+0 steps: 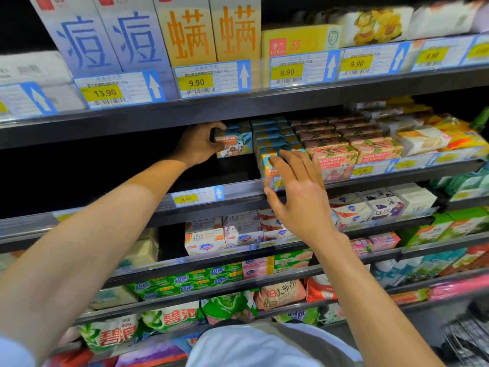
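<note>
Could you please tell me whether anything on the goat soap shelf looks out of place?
Yes: one blue Goat Soap box sits apart from its row, alone by the dark gap to the left, where the left hand grips it. The right hand is open at the row's front end.

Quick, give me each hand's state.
Left hand: grips a blue Goat Soap box.
Right hand: open, fingers spread before the stacked blue boxes, holding nothing.

A blue Goat Soap box [234, 144] is being held upright over the shelf [246, 185], just left of a row of matching boxes [275, 136] being touched at the front edge.
</note>
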{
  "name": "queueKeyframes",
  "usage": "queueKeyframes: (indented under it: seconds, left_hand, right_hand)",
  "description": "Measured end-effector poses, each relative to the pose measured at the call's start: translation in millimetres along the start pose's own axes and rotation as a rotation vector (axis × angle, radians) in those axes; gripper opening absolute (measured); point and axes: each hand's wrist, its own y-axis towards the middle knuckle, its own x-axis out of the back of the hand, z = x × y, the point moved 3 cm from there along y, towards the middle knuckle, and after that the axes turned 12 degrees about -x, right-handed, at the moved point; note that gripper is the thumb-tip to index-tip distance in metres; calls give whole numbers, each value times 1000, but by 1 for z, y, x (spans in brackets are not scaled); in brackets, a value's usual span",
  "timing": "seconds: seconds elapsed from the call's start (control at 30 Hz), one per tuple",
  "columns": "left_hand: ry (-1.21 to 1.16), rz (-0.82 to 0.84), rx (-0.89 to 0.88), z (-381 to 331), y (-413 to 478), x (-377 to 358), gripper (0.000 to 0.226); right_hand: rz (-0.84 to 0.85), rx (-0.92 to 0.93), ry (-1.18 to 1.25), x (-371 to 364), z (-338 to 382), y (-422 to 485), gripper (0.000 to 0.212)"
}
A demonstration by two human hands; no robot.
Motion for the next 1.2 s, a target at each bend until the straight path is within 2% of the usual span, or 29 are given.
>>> queueKeyframes:
  seconds: [0.3,0.4,0.6,0.87,1.07,1.2]
  left_hand:
    - [287,132,69,-74,-70,27,45]
    - [412,88,44,-101,-103,25,46]
    - [507,179,29,-135,-152,10,67]
    - [404,246,-103,-194,-200,-23,74]
    - [275,267,-271,-251,-216,-54,77]
    - [198,330,-315,-299,-228,-81,73]
  right_hand:
    - [105,-34,4,27,-1,-4,65]
    - [135,-36,-7,38,0,-7,67]
    - [189,-80,-52,54,-8,-20,66]
    - [266,-241,-203,92,-42,-96,75]
    - [297,-420,-322,152,-71,-179,77]
    - [311,-515,-412,201,-95,-236,78]
